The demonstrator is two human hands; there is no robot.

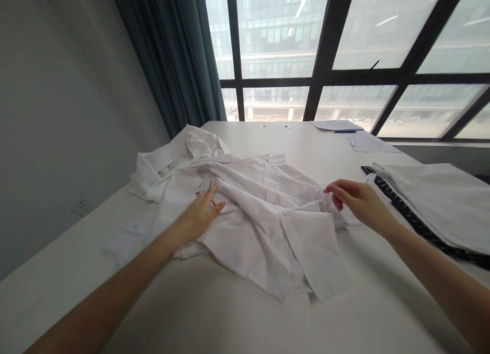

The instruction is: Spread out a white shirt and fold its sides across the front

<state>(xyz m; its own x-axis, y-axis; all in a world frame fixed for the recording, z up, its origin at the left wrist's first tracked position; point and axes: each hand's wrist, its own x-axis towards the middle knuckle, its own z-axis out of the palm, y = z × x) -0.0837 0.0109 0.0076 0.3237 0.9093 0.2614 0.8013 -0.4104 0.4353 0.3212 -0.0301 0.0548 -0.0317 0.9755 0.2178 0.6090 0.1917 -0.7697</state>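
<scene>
A crumpled white shirt (264, 226) lies spread on the white table (229, 313), its button placket running toward me. My left hand (201, 213) rests flat on the shirt's left part, fingers stretched out. My right hand (358, 201) sits at the shirt's right edge, its fingertips pinched on a fold of the white cloth. More white garments (164, 170) are bunched behind the shirt at the left.
Folded pale cloth (440, 201) with a dark patterned strip (406, 211) along its edge lies at the right. Papers (356, 134) and a blue pen (344, 131) sit at the far side by the window. A grey wall and dark curtain (172, 53) stand at the left.
</scene>
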